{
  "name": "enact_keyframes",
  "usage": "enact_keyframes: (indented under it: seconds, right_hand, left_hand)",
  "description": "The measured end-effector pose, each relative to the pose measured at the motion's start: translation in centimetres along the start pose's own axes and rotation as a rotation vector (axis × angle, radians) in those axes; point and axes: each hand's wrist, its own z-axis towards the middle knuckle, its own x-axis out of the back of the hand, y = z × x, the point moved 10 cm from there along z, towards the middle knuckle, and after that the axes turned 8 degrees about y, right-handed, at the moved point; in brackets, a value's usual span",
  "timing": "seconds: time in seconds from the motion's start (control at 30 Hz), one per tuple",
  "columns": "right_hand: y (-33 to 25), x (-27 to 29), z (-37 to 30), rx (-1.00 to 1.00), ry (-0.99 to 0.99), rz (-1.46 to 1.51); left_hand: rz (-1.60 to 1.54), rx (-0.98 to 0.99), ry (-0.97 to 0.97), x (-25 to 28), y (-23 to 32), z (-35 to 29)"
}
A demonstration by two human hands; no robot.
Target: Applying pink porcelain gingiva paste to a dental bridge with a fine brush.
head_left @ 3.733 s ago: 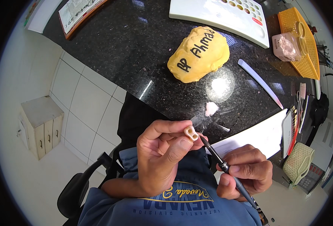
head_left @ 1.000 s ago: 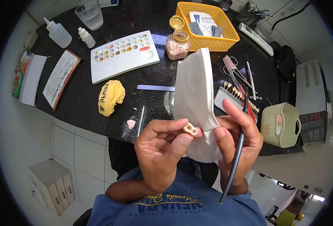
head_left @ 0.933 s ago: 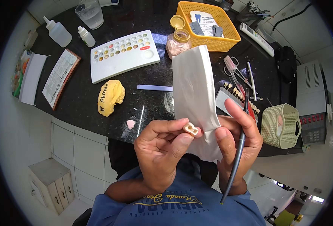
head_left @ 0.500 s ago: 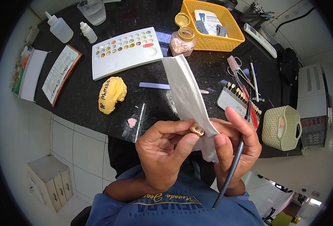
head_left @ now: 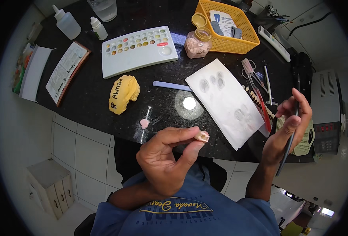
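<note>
Between the thumb and forefinger of my left hand [head_left: 164,157] is a small tooth-coloured dental crown piece [head_left: 202,136], its hollow side showing. My right hand [head_left: 288,128] is off to the right, closed on a slim dark-handled brush [head_left: 285,156] that slants down between the fingers; its tip is hard to make out against the dark background. A folded white paper towel [head_left: 221,98] with grey smudges lies at a slant over the counter between my hands, apart from both. It partly covers a lilac flat stick [head_left: 170,85] and a tooth shade guide [head_left: 256,98].
On the black counter [head_left: 162,118] are a yellow lump [head_left: 120,98], a pink scrap [head_left: 144,124] and a white palette [head_left: 138,65]. Farther back stand an open jar of pink powder [head_left: 197,45], a yellow basket [head_left: 237,45], bottles [head_left: 67,25] and a glass of water [head_left: 104,10]. Scissors [head_left: 256,70] lie right.
My right hand has let go of the paper towel and moved right with the brush. The towel now lies on the counter. My left hand still pinches the crown piece, away from the towel.
</note>
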Motion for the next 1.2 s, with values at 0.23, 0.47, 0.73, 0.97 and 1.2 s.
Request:
enact_keyframes:
  seconds: [0.23, 0.47, 0.73, 0.97, 1.2]
  right_hand:
    - [-2.0, -1.7, 0.8, -0.097, -0.354, 0.168]
    - [-4.7, -5.6, 0.8, 0.05, -0.694, -0.105]
    - [-2.3, -10.0, -1.6, 0.068, -0.864, -0.261]
    - [-3.4, -8.7, -4.2, -0.581, -0.659, 0.608]
    - [-3.9, -12.5, -8.2, -0.846, -0.785, 0.923]
  left_hand:
    - [-0.123, 0.109, 0.172, 3.5, 0.4, 0.2]
    - [-0.367, 0.272, 0.14, 4.3, 0.2, 0.0]
    - [-0.376, 0.406, 0.161, 4.1, -1.0, 0.0]
    - [-0.429, 0.425, 0.115, 2.7, -1.5, 0.6]
    - [-0.476, 0.507, 0.033, 0.7, -2.1, 0.3]
